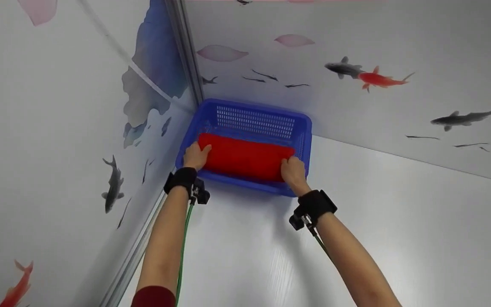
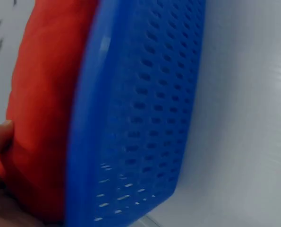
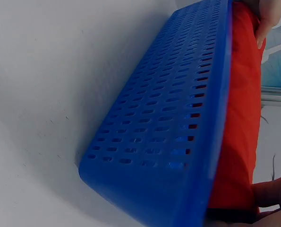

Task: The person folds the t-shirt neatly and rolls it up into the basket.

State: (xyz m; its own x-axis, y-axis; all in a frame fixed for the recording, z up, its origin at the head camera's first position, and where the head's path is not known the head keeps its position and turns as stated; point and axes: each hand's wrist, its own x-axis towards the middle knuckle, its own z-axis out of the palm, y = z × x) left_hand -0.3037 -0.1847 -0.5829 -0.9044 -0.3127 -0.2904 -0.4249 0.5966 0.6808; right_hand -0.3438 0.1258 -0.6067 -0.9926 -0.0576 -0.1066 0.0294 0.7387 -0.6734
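Note:
A soft red fabric bundle [image 1: 245, 158], long and puffy, lies in the front part of a blue plastic basket [image 1: 256, 106] with slotted walls. Whether it is a cushion or a folded cloth I cannot tell. My left hand [image 1: 196, 156] grips its left end, thumb on top. At the right end, my right hand [image 1: 293, 171] holds it with curled fingers. The left wrist view shows the bundle's rounded side [image 2: 48, 94] rising above the basket's rim. In the right wrist view both hands are at its ends, and the basket's front wall [image 3: 159, 94] hides its lower part.
The basket stands in a corner on a white surface [image 1: 237, 247]. A left wall panel [image 1: 58, 128] and a back panel [image 1: 390, 38], printed with fish, meet at a metal post [image 1: 188, 51] behind it. A green cable [image 1: 182, 256] runs along the left forearm.

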